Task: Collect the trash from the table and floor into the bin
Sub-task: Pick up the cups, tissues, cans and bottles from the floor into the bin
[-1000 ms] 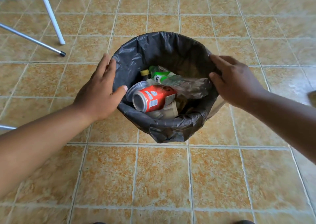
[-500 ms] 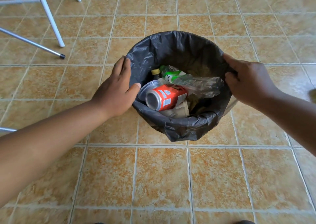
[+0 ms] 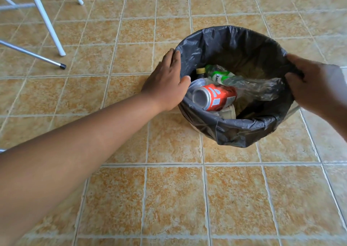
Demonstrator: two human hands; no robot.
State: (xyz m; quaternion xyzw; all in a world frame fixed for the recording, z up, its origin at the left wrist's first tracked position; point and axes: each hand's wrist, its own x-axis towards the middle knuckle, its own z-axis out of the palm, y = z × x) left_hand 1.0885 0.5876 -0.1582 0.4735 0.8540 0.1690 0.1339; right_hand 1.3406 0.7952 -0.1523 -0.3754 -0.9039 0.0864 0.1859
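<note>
A round bin (image 3: pixel 238 131) lined with a black plastic bag stands on the tiled floor at the right. Inside lie a red drink can (image 3: pixel 216 97), a clear crushed plastic bottle with a green label (image 3: pixel 236 80), a small bottle with a yellow cap (image 3: pixel 200 71) and a clear plastic lid (image 3: pixel 195 84). My left hand (image 3: pixel 166 84) grips the bin's left rim, thumb inside. My right hand (image 3: pixel 315 87) grips the right rim, fingers curled over the bag's edge.
White and grey metal legs (image 3: pixel 47 25) of furniture stand at the upper left, one ending in a black foot (image 3: pixel 62 66). Orange-tan floor tiles (image 3: pixel 169 198) stretch all around the bin.
The bin, held by both hands, has shifted to the right in view and away from the metal legs. Both hands keep their hold on the rim.
</note>
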